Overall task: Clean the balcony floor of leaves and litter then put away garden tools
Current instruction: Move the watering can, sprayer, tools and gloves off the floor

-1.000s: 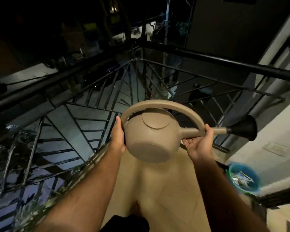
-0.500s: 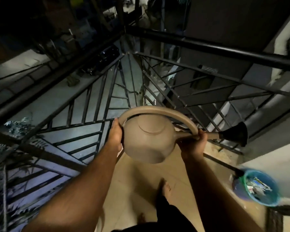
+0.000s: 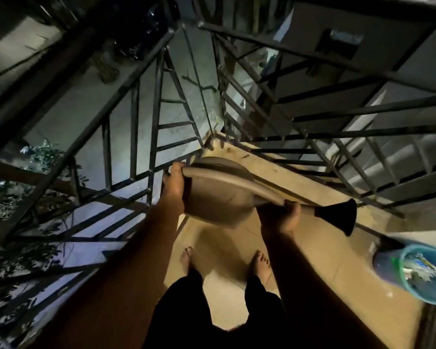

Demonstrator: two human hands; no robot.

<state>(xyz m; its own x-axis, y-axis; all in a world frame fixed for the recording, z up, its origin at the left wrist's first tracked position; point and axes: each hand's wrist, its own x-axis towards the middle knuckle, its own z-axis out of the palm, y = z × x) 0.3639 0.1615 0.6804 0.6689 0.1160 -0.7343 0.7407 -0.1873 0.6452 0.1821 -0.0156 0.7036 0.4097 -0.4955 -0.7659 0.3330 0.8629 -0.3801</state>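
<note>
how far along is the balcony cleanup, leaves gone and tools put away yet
Done, it seems: litter sits in the blue bucket, and the visible floor shows only a few specks near the railing corner. In hand: the watering can, held by the left hand and right hand. Left: stowing it.

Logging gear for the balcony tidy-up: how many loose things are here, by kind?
Watering can, held in both hands: 1
Blue bucket, with litter in it: 1
Total: 2
</note>
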